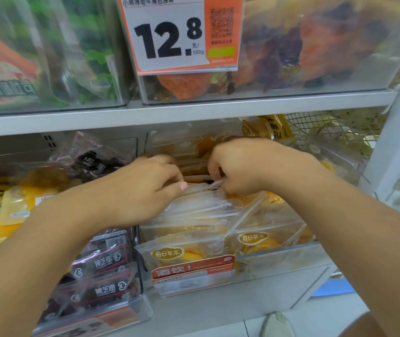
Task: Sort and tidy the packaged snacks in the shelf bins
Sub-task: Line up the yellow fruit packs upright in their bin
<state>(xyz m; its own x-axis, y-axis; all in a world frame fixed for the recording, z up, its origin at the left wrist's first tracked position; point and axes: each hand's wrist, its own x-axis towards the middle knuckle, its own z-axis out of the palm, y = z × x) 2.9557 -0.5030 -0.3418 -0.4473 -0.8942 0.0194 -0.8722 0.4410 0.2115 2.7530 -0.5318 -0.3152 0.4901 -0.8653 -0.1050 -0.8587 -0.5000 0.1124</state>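
1. The clear plastic packets of yellow dried fruit slices (194, 210) stood packed upright in the clear plastic middle bin (279, 261) on the lower grey shelf, their sealed tops fanned out under your hands.
2. Your left hand (140, 190) lay over the left side of that middle bin, fingers curled down onto the packet tops and the thumb stretched toward the right; it appeared to pinch a packet edge.
3. Your right hand (247, 164) sat just right of the left hand above the same bin, fingers bent and gripping the clear top edge of a packet.
4. Left of the middle bin, touching its wall, a clear bin held dark maroon packets with white lettering (104, 276).
5. Further left of the middle bin lay flat yellow packets (19, 205).
6. Right of the middle bin, a white wire mesh basket (315, 127) held pale yellow goods.
7. Above the middle bin, on the upper shelf, a white and orange price card reading 12.8 (177, 35) hung on a clear bin of orange and dark dried fruit (315, 45).
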